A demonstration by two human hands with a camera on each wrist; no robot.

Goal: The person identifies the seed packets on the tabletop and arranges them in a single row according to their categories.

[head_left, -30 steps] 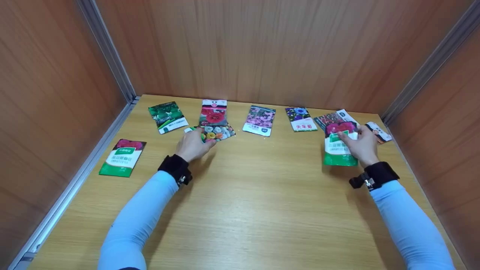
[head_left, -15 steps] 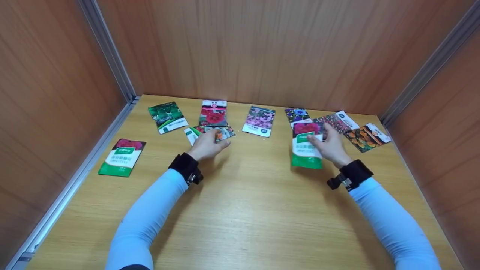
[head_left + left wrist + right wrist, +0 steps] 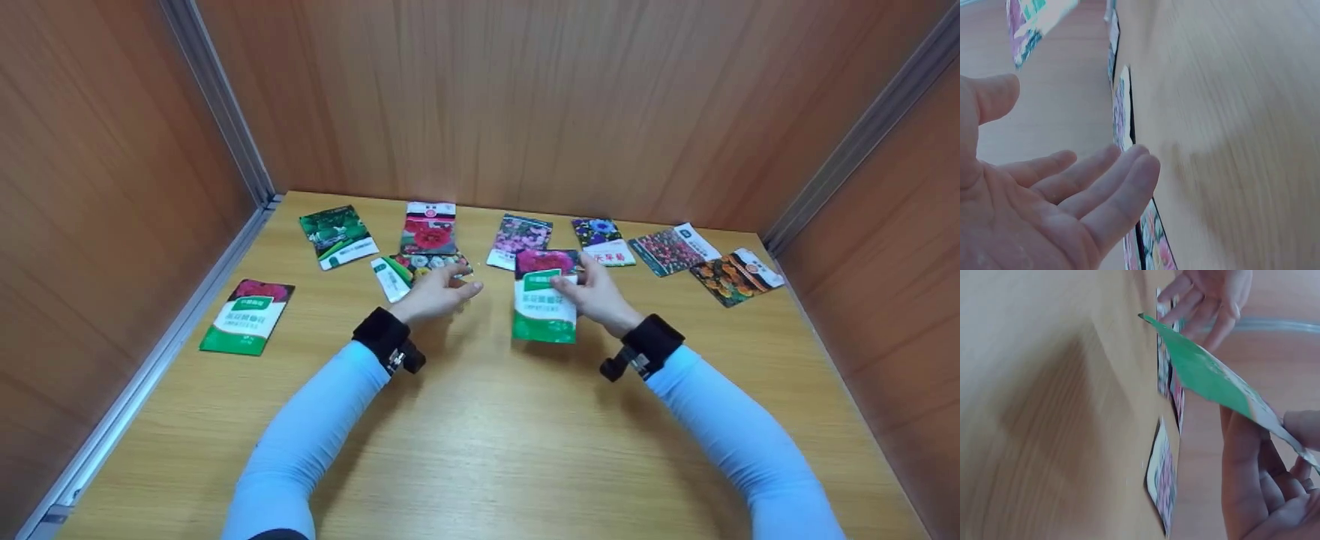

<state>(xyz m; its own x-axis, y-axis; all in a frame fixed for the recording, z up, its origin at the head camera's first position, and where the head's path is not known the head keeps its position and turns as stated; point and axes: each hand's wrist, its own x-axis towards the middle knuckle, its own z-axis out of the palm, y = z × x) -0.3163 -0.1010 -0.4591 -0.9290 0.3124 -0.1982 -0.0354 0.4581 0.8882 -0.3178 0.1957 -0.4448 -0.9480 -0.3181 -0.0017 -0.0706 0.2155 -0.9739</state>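
Note:
My right hand (image 3: 606,300) pinches a green and white seed packet (image 3: 544,307) with a magenta flower top, thumb on its front and fingers behind. The right wrist view shows the packet (image 3: 1202,371) tilted above the table, its shadow below. My left hand (image 3: 435,292) holds nothing; in the left wrist view the hand (image 3: 1055,197) has its fingers extended and thumb apart. It hovers over a packet of mixed-colour flowers (image 3: 409,262) and partly hides it. A red-flower packet (image 3: 429,229) lies just behind that one. The held packet overlaps a pink-flower packet (image 3: 517,238) in the head view.
A matching green and white packet (image 3: 247,319) lies at the left edge of the table. A dark green packet (image 3: 337,234) is at the back left. Blue (image 3: 602,240), red (image 3: 671,250) and orange (image 3: 736,277) flower packets lie at the right. Wooden panels (image 3: 495,97) enclose the table.
My right hand has carried the green and white packet leftward, from over the right-hand packets to the middle. My left hand has shifted right across the mixed-colour packet, without taking it.

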